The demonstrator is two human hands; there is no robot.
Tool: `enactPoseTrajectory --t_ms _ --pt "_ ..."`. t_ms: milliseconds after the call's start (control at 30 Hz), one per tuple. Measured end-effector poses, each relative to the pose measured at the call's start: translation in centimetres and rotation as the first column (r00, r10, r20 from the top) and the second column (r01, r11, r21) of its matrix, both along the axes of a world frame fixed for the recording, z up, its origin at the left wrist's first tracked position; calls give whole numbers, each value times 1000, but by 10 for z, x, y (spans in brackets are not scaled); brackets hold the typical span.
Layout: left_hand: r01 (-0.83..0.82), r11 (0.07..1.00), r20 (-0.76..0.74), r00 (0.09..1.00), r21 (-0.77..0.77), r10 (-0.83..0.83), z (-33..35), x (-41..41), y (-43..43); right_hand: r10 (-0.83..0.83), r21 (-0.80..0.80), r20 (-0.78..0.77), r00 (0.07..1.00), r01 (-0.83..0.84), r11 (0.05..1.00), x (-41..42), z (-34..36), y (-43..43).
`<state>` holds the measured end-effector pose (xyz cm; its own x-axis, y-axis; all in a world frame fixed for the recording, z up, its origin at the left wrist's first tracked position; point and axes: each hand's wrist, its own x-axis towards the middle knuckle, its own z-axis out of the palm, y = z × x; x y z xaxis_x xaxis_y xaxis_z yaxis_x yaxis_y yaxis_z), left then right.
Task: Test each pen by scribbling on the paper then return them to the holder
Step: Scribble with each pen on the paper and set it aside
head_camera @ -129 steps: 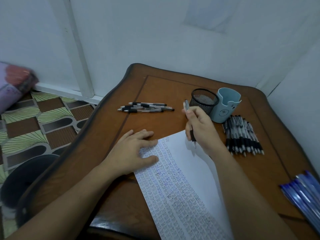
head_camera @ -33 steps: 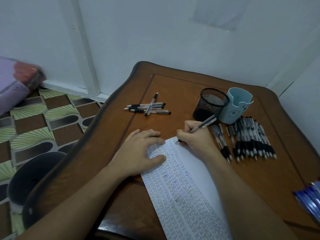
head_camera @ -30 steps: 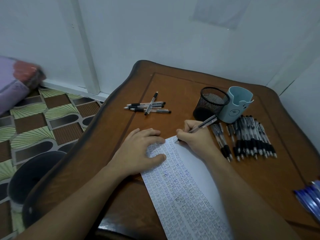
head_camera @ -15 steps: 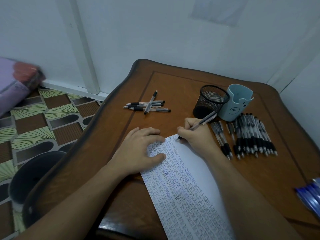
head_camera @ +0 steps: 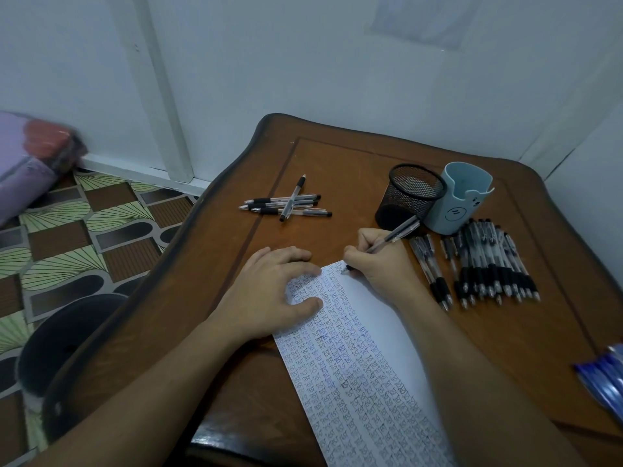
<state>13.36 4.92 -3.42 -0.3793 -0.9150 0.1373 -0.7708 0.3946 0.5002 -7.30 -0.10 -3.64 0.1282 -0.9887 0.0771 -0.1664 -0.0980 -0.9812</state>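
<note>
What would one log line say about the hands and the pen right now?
step: scribble test | right hand: grips pen, tip on paper, top edge | left hand: flat, pressing paper

4.3 s ago the right hand held a pen upright with its tip clear of the paper. Now its fingers grip a slanted pen whose tip touches the paper's top edge at frame centre. A crosswise pen now lies over the row of pens in the upper middle. Right of centre, a few loose pens lie apart from the big bunch.
</note>
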Motion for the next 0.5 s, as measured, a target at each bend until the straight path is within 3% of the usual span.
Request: enactPoseTrajectory --t_ms 500 --pt "2 1000 -3 1000 6 -2 0 0 0 -17 -5 11 1000 17 1000 0 4 2"
